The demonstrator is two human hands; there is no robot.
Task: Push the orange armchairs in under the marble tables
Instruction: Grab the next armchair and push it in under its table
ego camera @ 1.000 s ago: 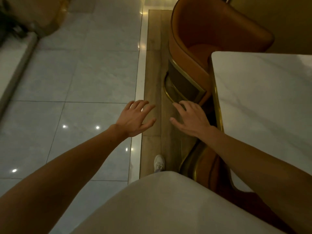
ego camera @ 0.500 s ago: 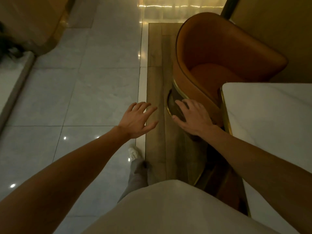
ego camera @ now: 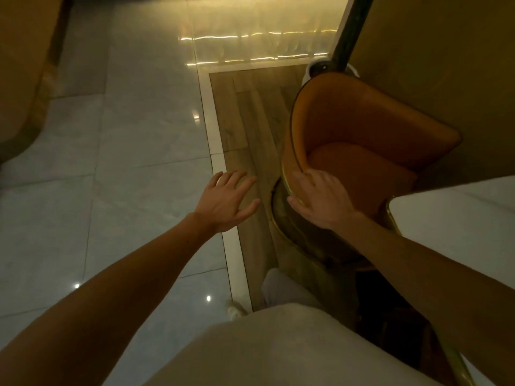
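Observation:
An orange armchair (ego camera: 362, 140) with a gold band round its base stands on the wood floor strip at centre right, its seat facing the white marble table (ego camera: 457, 218) at the right edge. My right hand (ego camera: 320, 199) lies flat against the near curved back of the chair, fingers over its rim. My left hand (ego camera: 228, 201) hovers open above the floor to the left of the chair, touching nothing. The front of the seat reaches the table's gold-edged corner.
Pale glossy tiles (ego camera: 125, 162) fill the left half. A dark post on a round base (ego camera: 342, 51) stands behind the chair, beside a tan wall (ego camera: 446, 65). A tan curved shape (ego camera: 25, 65) sits at far left. My leg and white shoe (ego camera: 237, 312) are below.
I have stepped forward and the view has tilted, so the table has slid toward the lower right. My right hand has moved from the chair's lower gold-framed panel up to its back rim.

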